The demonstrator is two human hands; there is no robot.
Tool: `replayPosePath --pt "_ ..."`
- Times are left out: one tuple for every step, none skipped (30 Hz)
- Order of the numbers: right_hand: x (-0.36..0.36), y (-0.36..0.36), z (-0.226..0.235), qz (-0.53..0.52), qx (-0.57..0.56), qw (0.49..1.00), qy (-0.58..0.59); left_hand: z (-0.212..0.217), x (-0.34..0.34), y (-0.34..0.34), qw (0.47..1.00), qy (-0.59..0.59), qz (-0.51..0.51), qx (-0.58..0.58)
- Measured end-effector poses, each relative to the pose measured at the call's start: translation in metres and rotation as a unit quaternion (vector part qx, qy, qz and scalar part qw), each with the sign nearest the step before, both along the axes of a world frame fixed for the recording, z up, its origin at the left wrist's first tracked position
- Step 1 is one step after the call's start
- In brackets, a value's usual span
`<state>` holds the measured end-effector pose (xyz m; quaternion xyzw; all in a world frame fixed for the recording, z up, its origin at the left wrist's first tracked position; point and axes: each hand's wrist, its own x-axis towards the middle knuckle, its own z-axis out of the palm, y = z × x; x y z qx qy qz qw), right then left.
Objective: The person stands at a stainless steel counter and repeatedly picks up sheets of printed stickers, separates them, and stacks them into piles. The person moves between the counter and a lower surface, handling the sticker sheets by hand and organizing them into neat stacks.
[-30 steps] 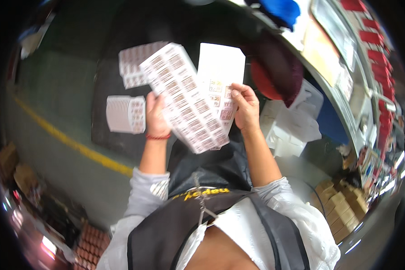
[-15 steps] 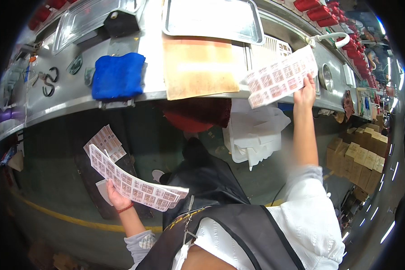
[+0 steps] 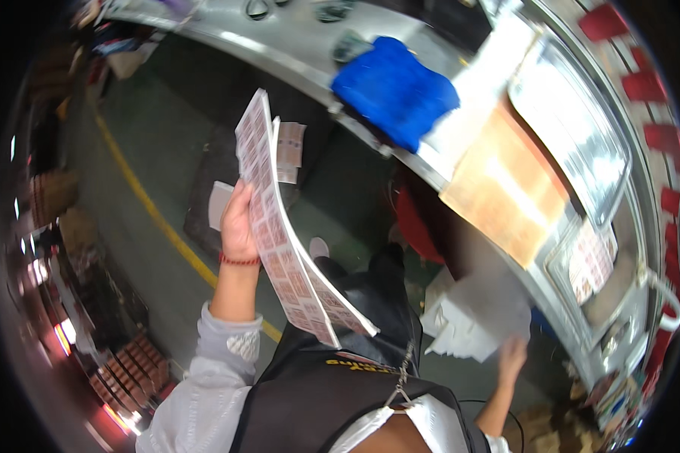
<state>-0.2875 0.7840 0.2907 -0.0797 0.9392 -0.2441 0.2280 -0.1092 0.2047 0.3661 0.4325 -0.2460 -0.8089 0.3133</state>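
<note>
My left hand is closed around the edge of a stack of long printed sheets. Brownish picture blocks in rows cover the sheets, which bow slightly and spread apart at the lower end. On the right, my right hand hangs low beside white crumpled lining under the counter; motion smears its fingers, and no sheet shows in it. Another printed sheet lies on the counter beyond the tan board.
On the metal counter are a folded blue cloth and a shiny metal tray. Below stands a dark surface with more printed sheets. A red stool is under the counter. A white curved tap rises at the right.
My view has swung to the left. The sheet that my right hand held is now on the counter, and that hand has dropped lower. My left hand still holds its stack, now more upright.
</note>
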Motion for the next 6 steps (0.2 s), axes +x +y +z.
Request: replayPosePath --pt "0.031 0.011 -0.014 -0.004 -0.018 0.991 -0.135 0.008 -0.003 -0.013 1.000 -0.010 0.018 -0.003" --pt "0.057 0.026 -0.023 -0.023 0.076 0.929 -0.362 0.017 -0.003 -0.031 0.999 -0.018 0.036 -0.009" --pt "0.097 0.058 -0.048 0.075 0.187 0.881 -0.427 0.018 -0.008 -0.049 0.999 -0.017 0.041 -0.003" --pt "0.136 0.060 -0.050 0.107 0.234 0.838 -0.481 0.006 -0.019 -0.070 0.998 0.058 -0.013 -0.008" --pt "0.165 0.068 -0.061 0.108 0.235 0.823 -0.506 -0.004 -0.036 -0.093 0.996 0.080 -0.041 0.007" --pt "0.142 0.068 -0.067 0.149 0.247 0.811 -0.509 0.002 0.001 -0.093 0.997 0.068 0.017 -0.042"
